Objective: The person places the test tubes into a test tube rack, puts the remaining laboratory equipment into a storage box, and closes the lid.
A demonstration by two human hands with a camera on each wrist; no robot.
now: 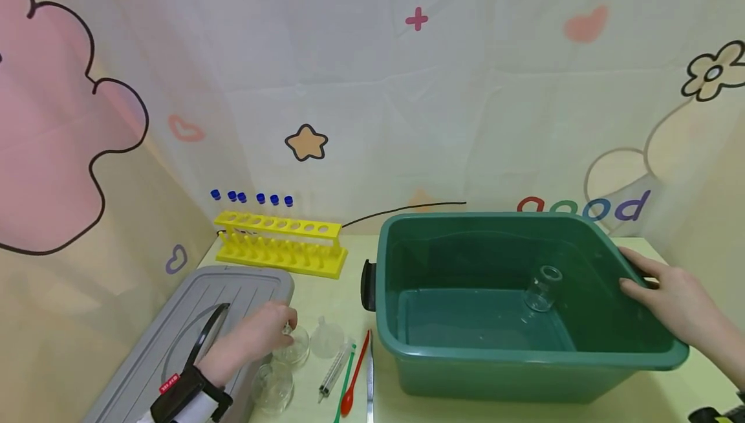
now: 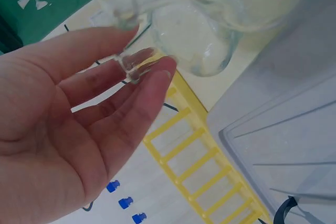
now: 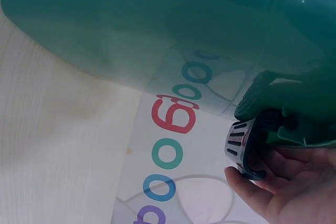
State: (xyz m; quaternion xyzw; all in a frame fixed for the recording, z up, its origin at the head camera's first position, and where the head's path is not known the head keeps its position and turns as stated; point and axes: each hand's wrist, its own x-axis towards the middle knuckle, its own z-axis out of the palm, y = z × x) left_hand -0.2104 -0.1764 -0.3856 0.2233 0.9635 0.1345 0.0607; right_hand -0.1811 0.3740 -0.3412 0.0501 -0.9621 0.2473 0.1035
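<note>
My left hand [image 1: 259,332] is at the left of the table, thumb and fingers around the neck of a clear glass flask [image 1: 297,347]. In the left wrist view, the neck shows between the thumb and fingertips. A second clear flask [image 1: 273,389] stands nearer, and a round, frosted clear piece [image 1: 327,339] lies to the right. On the right, my right hand [image 1: 678,293] grips the rim of a large green tub [image 1: 495,371], beside its black handle [image 3: 247,142]. Inside the tub is a small clear glass jar [image 1: 544,288].
A grey lid [image 1: 244,287] with a black handle lies at left. Behind stands a yellow test tube rack [image 1: 279,242], with several blue caps [image 1: 260,198] beyond. Between flasks and tub lie a syringe [image 1: 334,371], a green stick [image 1: 347,381], a red spoon [image 1: 348,402] and a metal strip [image 1: 370,384].
</note>
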